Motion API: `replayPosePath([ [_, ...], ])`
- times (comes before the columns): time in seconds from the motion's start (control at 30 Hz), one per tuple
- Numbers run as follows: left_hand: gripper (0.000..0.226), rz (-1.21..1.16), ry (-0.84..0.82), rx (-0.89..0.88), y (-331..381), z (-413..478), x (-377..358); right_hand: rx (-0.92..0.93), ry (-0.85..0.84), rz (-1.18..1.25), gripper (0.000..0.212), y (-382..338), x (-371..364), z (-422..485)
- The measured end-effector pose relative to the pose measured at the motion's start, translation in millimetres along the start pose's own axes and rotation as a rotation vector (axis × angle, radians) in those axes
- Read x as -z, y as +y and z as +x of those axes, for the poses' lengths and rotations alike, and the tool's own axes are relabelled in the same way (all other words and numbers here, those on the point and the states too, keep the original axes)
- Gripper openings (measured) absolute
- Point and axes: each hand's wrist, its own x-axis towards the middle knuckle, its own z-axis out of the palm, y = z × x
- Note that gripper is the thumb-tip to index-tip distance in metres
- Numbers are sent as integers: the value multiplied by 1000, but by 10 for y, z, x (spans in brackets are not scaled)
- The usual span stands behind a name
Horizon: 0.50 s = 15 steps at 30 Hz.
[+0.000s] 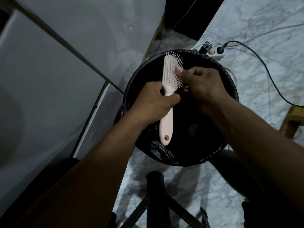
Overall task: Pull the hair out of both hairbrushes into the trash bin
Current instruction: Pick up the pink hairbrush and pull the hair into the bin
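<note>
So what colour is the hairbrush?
Pale pink hairbrush, clearest in the head view.

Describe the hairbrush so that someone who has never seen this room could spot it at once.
Find the round trash bin lined with a black bag, standing on the marble-patterned floor. Two bare hands meet above its opening: the left hand grips the hairbrush at its neck, and the right hand picks at the bristles. It is the only pale pink thing there, with a hole near the handle's end.

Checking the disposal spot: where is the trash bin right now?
Centre-right of the head view, the trash bin sits on the marble floor, directly under both hands and the hairbrush.
</note>
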Motion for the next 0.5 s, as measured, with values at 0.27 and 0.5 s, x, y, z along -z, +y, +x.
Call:
replayPosePath([
  [0.27,32,154,56,44,-58,9,23,-95,224,-163,45,-144,74,28],
  [0.5,25,329,110,66,-103,11,43,-32,97,-572,27,98,128,106],
])
